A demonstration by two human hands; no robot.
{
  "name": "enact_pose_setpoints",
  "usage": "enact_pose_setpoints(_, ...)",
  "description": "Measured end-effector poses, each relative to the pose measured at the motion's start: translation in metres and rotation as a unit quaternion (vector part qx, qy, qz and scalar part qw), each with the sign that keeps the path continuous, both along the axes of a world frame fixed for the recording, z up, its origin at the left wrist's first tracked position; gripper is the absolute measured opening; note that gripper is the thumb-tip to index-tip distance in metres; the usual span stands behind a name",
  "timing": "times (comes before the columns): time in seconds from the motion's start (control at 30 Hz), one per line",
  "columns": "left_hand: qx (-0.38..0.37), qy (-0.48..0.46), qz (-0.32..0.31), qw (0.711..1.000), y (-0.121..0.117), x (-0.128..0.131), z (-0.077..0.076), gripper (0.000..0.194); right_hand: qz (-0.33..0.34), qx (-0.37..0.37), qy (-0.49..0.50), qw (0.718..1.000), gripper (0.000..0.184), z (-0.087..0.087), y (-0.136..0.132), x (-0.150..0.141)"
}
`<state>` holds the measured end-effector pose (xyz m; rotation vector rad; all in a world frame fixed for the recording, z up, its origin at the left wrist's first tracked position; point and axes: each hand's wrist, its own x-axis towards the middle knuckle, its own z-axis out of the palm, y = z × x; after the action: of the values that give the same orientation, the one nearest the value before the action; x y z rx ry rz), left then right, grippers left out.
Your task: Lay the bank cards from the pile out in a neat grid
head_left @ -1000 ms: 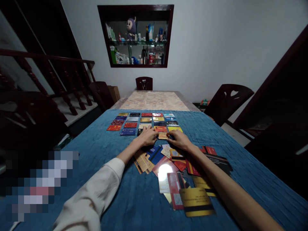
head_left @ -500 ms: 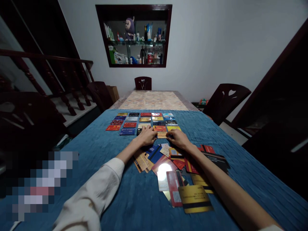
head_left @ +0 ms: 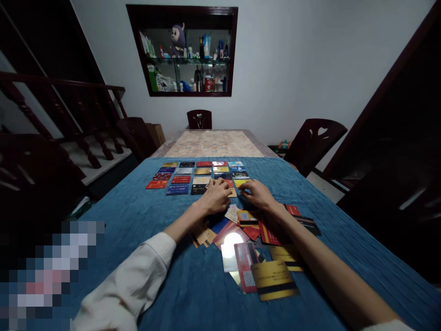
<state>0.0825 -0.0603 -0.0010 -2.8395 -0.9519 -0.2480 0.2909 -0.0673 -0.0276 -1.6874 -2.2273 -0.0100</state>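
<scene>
My left hand (head_left: 216,195) lies over the lower part of a card grid, its fingers apart and resting on a tan card (head_left: 233,192). It partly hides that card and an orange-red one behind it. Just right of it, my right hand (head_left: 257,194) hovers beside a yellow card (head_left: 240,183), fingers loosely bent and nothing visible in them. The laid-out cards form several columns, with a blue card (head_left: 177,189) and a red card (head_left: 156,184) at the near left. Closer to me spreads a loose heap, including a gold card (head_left: 274,272) and a red-edged card (head_left: 245,266).
A blue cloth (head_left: 193,294) covers the near part of the table; a patterned tabletop (head_left: 213,142) shows beyond. Dark chairs (head_left: 312,142) stand around it. A recessed shelf (head_left: 189,59) holds bottles and a plush toy. At the left runs a wooden railing (head_left: 62,82).
My left hand has shifted right onto the tan card, uncovering dark and cream cards. My right hand has come off the tan card's right edge. The view has turned slightly right.
</scene>
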Motion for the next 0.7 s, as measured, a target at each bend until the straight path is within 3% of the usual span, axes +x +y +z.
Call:
enact_pose_setpoints(0.2, 0.006, -0.005, -0.069, 0.998, -0.031, 0.022, 0.003, 0.022, 0.015, 0.0, -0.026, 1.0, 0.025, 0.006, -0.022, 0.014)
enact_pose_setpoints(0.43, 0.01, -0.009, -0.159, 0.987, -0.07, 0.045, -0.004, 0.021, 0.081, 0.002, -0.027, 0.996, 0.021, 0.001, -0.052, 0.042)
enact_pose_setpoints(0.7, -0.006, 0.001, -0.229, 0.973, -0.086, 0.052, -0.012, 0.03, 0.149, 0.004, 0.038, 0.988, 0.027, -0.004, -0.075, 0.052)
